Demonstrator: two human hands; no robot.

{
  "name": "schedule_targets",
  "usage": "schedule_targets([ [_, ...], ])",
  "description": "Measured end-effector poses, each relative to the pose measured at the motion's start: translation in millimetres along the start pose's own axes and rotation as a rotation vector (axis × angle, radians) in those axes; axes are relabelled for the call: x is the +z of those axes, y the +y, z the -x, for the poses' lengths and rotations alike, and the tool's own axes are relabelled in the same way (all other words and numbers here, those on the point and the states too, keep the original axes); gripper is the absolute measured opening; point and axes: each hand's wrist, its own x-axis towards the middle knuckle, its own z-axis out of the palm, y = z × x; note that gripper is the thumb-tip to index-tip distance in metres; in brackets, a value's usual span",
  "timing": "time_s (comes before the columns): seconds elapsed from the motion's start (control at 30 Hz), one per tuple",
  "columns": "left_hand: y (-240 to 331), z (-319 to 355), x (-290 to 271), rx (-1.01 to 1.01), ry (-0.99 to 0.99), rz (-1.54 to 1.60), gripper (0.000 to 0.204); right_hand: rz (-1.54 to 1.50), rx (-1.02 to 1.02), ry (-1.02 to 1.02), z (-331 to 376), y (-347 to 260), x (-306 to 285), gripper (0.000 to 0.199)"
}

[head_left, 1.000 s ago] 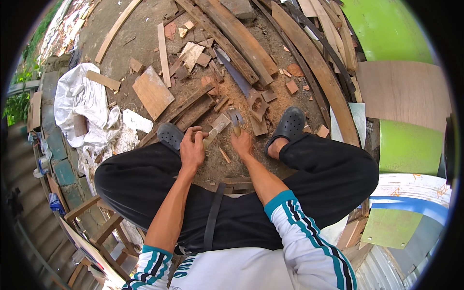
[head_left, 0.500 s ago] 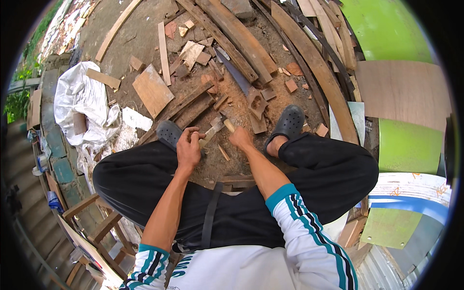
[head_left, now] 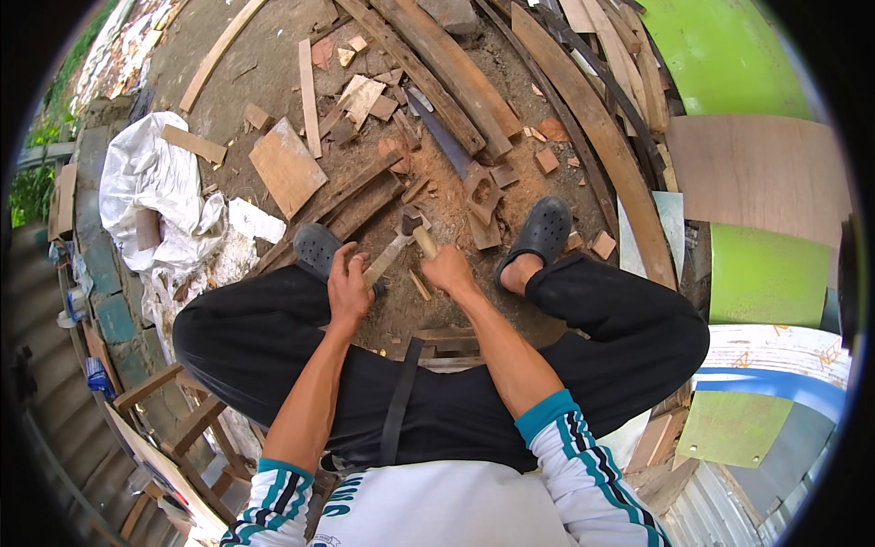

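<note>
Between my feet, my left hand (head_left: 348,290) grips a short, narrow strip of wood (head_left: 386,259), which points up and to the right. My right hand (head_left: 449,267) is closed around the pale handle of a wooden-handled tool (head_left: 425,241). A small dark head (head_left: 412,222) shows at the tool's far end, close to the strip's tip; its exact shape is too small to make out. A loose sliver of wood (head_left: 420,285) lies on the ground between my hands.
A handsaw (head_left: 441,137) lies ahead beside a hollowed wood block (head_left: 482,191). Long planks (head_left: 592,128) stretch across the far right. Offcuts and a flat board (head_left: 288,170) lie to the left, near a white sack (head_left: 150,196). Green panels (head_left: 766,273) are at right.
The tool's head has swung left and stands nearer the strip's tip. My left hand has lowered slightly with the strip, and my right forearm has shifted a little.
</note>
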Motion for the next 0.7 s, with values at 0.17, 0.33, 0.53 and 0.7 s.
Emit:
schedule_targets([
  [0.17,-13.4,-9.1,5.7,0.072,0.038,0.088,0.041,-0.110,-0.094,0.086,32.9,-8.3,-7.6,0.032],
  [0.33,-35.6,-16.6,0.4,0.228,0.019,-0.132,0.042,0.137,-0.069,0.016,22.4,5.5,5.9,0.033],
  [0.53,-9.3,-20.9,0.9,0.026,0.060,0.090,0.044,0.015,-0.185,0.109,32.0,7.0,3.4,0.032],
  [0.7,8.5,-13.9,2.5,-0.039,0.097,-0.039,0.044,-0.028,0.053,-0.109,10.4,8.8,10.9,0.033],
])
